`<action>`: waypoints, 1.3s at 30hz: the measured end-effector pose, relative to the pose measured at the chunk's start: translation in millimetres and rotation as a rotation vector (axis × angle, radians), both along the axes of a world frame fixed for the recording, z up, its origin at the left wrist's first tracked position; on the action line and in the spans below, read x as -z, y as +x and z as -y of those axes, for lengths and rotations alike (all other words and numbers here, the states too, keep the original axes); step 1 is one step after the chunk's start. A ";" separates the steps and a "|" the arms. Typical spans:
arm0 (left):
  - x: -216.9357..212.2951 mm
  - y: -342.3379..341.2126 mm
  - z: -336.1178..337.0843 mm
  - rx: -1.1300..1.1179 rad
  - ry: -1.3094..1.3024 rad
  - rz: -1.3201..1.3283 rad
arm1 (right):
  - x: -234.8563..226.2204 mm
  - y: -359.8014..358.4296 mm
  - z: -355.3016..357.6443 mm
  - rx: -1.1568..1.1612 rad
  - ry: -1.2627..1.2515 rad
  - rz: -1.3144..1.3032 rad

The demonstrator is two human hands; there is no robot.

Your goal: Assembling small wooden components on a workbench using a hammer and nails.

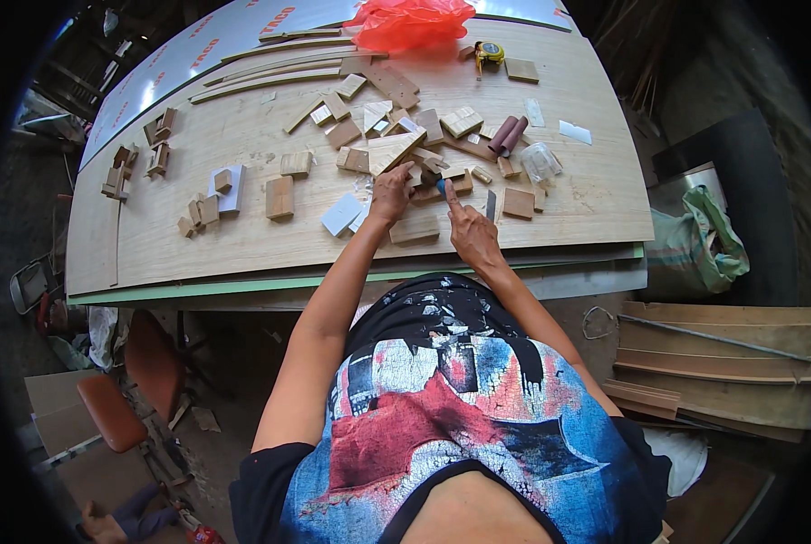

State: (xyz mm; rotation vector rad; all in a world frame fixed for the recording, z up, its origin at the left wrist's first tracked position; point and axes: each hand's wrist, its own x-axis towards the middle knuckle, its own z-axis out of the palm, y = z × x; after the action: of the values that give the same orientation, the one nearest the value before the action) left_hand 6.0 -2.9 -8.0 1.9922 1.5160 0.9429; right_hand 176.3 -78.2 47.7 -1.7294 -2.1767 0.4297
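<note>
Both my hands are close together over a pile of small wood blocks at the table's near side. My left hand (392, 193) is closed, its fingertips pinching a small wooden block (415, 174) among the other pieces. From the right, my right hand (473, 234) reaches in with its index finger stretched along a small blue-and-dark object (441, 187); its other fingers are curled. What this object is I cannot make out. Just in front lies a thick wood block (415, 228). A dark flat strip (491, 205) and a square block (518, 203) sit right of my right hand.
The pale plywood tabletop (233, 127) carries long wood strips (274, 75), a red plastic bag (410, 23), a yellow tape measure (489, 55), sandpaper rolls (509, 135) and a clear cup (540, 163). Small wooden assemblies (157, 159) stand at left. A green sack (704, 236) stands beyond the right edge.
</note>
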 end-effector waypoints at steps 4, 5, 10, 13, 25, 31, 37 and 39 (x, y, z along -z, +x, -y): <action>0.8 0.6 -0.7 -0.012 0.023 0.017 | -1.3 -0.5 -2.3 -0.004 -0.040 -0.002; 1.0 -0.1 -0.8 -0.013 0.018 0.019 | -3.6 -0.9 -1.5 -0.005 -0.042 -0.001; -4.8 2.0 0.3 -0.003 0.012 -0.018 | -0.3 -2.0 -1.9 -0.015 -0.016 0.032; -1.4 0.0 -0.5 -0.009 0.008 -0.001 | -3.7 -1.5 -3.0 -0.022 -0.050 0.007; -2.9 0.1 -0.4 0.018 0.014 -0.008 | 0.2 -3.5 -2.4 -0.057 0.012 0.050; 8.3 -7.2 8.3 -0.005 0.104 0.035 | -1.7 -3.0 -3.9 -0.029 -0.058 -0.026; 2.3 -7.5 13.1 -0.126 -0.076 0.144 | -4.1 -4.6 -1.8 -0.081 0.047 -0.044; -1.4 -5.5 14.3 -0.135 -0.076 0.150 | -0.8 -5.7 -1.5 -0.082 0.045 -0.037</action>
State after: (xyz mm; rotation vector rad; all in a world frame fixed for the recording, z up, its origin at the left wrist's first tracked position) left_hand 0.5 -17.3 -6.6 1.7435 1.5932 1.0478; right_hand 170.6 -76.7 48.5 -1.6010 -2.2198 0.4261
